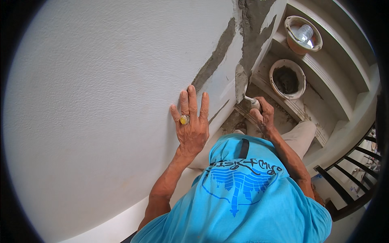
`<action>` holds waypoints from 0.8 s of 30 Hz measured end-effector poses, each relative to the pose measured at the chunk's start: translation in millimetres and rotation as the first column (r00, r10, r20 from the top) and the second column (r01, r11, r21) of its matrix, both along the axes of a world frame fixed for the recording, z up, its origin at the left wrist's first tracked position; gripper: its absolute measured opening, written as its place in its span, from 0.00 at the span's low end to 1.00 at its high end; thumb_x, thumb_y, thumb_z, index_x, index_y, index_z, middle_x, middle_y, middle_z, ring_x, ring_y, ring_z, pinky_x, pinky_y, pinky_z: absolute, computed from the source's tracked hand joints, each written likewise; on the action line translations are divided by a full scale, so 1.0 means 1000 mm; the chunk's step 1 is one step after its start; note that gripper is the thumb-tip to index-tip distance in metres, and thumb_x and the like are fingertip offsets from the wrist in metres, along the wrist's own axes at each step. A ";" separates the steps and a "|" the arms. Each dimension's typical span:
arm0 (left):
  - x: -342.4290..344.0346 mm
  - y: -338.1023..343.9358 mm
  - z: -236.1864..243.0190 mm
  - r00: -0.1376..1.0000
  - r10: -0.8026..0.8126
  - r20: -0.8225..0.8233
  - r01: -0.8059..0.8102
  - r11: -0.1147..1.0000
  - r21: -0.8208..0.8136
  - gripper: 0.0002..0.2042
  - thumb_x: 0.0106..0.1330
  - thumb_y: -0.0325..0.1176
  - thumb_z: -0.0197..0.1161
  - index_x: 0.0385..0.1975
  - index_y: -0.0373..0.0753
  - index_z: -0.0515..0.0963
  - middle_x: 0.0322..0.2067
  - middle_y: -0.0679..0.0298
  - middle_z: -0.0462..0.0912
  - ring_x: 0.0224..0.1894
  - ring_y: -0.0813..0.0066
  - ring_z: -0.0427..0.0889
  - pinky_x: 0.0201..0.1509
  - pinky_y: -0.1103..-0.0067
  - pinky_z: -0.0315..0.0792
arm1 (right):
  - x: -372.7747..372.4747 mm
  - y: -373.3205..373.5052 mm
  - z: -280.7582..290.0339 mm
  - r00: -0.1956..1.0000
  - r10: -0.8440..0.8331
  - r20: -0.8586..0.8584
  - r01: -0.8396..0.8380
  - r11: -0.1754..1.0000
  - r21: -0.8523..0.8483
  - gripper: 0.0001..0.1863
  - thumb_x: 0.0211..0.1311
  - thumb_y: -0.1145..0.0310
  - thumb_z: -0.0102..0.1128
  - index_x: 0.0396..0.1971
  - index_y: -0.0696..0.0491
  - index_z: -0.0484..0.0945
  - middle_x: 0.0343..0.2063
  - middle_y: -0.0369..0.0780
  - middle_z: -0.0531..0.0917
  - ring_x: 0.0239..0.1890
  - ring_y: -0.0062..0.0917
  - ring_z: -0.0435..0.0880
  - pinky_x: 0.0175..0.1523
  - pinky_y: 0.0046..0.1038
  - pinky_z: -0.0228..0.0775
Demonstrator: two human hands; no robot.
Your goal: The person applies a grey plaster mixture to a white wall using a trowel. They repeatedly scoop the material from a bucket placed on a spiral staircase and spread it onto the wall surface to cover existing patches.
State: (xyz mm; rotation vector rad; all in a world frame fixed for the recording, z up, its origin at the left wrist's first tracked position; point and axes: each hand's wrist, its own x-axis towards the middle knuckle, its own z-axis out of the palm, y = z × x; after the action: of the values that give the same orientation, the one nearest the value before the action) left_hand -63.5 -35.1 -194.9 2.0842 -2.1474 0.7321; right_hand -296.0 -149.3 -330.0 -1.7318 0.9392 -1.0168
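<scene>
My left hand [192,125] lies flat against the white wall [101,93], fingers spread, a ring with a yellow stone [184,120] on one finger. Its fingertips reach the lower end of a grey mortar strip [214,60]. My right hand [264,116] is wrapped round the pale handle of a trowel [241,83]. The trowel's blade, coated with grey mortar, stands up close to the wall corner; whether it touches the wall I cannot tell. More grey mortar [254,28] covers the corner above the blade.
A bucket of dark wet mortar [302,87] stands on a stair step to the right. Higher up, another bucket [291,40] holds a clear plastic bottle [304,34]. Curved stairs [336,77] fill the right side, with a dark railing [340,186] at the lower right.
</scene>
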 end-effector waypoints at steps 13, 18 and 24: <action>0.009 -0.038 0.032 0.942 -0.045 0.334 -0.038 0.970 0.238 0.38 0.63 0.38 0.68 0.75 0.40 0.62 0.79 0.50 0.47 0.82 0.55 0.38 0.81 0.52 0.21 | -0.014 -0.008 -0.017 0.999 -0.031 -0.036 0.032 0.999 0.019 0.18 0.59 0.61 0.66 0.43 0.57 0.78 0.27 0.43 0.78 0.28 0.32 0.77 0.36 0.32 0.71; 0.013 -0.006 0.049 0.984 -0.112 0.136 0.087 0.979 0.183 0.36 0.63 0.36 0.69 0.73 0.39 0.65 0.77 0.47 0.55 0.80 0.45 0.46 0.81 0.49 0.31 | -0.022 -0.012 -0.021 0.997 -0.074 -0.006 0.074 0.995 0.072 0.17 0.56 0.65 0.66 0.42 0.57 0.77 0.26 0.43 0.78 0.27 0.30 0.77 0.36 0.32 0.72; 0.016 0.024 0.091 0.989 -0.149 -0.008 0.146 0.979 -0.139 0.25 0.70 0.32 0.63 0.67 0.37 0.71 0.74 0.43 0.60 0.78 0.35 0.51 0.77 0.41 0.43 | -0.020 -0.017 -0.007 0.992 -0.121 -0.024 0.123 0.985 0.124 0.17 0.54 0.67 0.66 0.43 0.58 0.78 0.28 0.45 0.81 0.30 0.33 0.82 0.39 0.34 0.75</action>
State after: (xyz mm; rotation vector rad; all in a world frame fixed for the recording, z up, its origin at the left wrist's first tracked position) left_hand -47.8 -11.4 -103.7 1.8348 -2.1467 0.8152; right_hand -315.5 -166.5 -337.3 -1.5959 1.1076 -1.0015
